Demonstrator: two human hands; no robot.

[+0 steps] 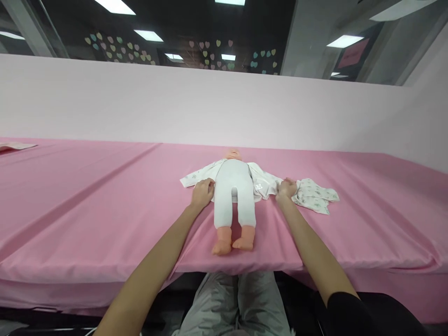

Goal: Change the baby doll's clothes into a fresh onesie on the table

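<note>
A baby doll with a white cloth body and bare feet lies on its back, feet towards me. Under it is spread a white printed baby shirt, one sleeve out to the left. My left hand is closed beside the doll's hip, on the shirt's left edge; its fingertips are partly hidden. Off to the doll's right, my right hand is closed on the shirt's cloth. More printed cloth lies to the right of that hand; whether it is part of the same shirt I cannot tell.
A pink cover with folds is draped over the table and hangs down its front edge. A pale flat item lies at the far left. Behind the table rises a white wall with dark glass above it.
</note>
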